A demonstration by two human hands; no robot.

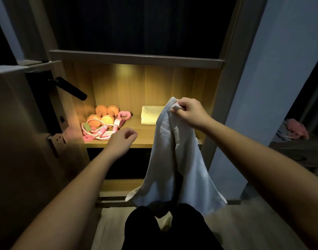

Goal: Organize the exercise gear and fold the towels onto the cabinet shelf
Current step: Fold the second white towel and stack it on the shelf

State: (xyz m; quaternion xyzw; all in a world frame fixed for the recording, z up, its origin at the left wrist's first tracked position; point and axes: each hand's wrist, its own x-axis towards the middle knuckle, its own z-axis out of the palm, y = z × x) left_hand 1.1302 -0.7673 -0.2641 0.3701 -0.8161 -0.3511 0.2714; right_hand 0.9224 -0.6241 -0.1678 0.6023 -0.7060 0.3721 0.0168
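One white towel [174, 159] hanging below right grip [188, 112] pinching its top corner, left grip [123, 139] loosely curled, empty

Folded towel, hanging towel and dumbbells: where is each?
folded towel [150, 114], head view, its top face.
hanging towel [163, 159], head view, middle of the cloth.
dumbbells [107, 120], head view, front right orange end.

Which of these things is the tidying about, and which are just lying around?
Job: white towel in right hand; folded towel; orange dumbbells; pink skipping rope; cabinet shelf.
Lying about: black door handle; pink cloth at far right.
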